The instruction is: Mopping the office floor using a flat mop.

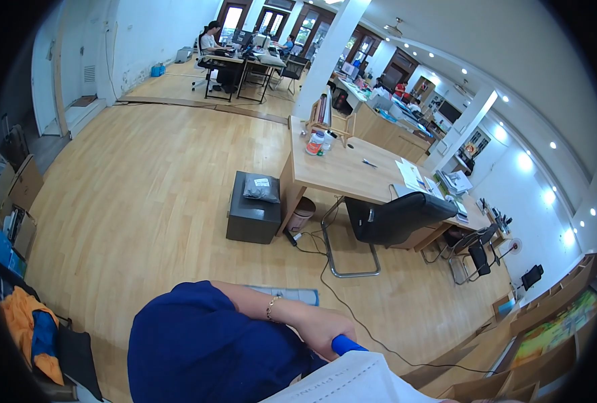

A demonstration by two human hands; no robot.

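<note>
My left arm, in a dark blue sleeve (184, 342) with a gold bracelet (270, 308) at the wrist, reaches across the lower middle. My left hand (326, 329) is closed around a blue mop handle (347, 346), of which only a short length shows. Beyond the forearm a flat grey-blue mop head (302, 296) lies on the wooden floor, partly covered by my arm. How handle and head join is hidden. White material (352, 383) with print on it fills the bottom edge and covers the handle's near end. My right hand does not show.
A dark grey box (252, 218) with a grey package (261, 187) on it stands beside a wooden desk (338, 171). There are a bin (302, 215), a black chair (406, 220) and a floor cable (362, 316). Cardboard (26, 183) and orange clothing (26, 329) line the left. People sit farther back.
</note>
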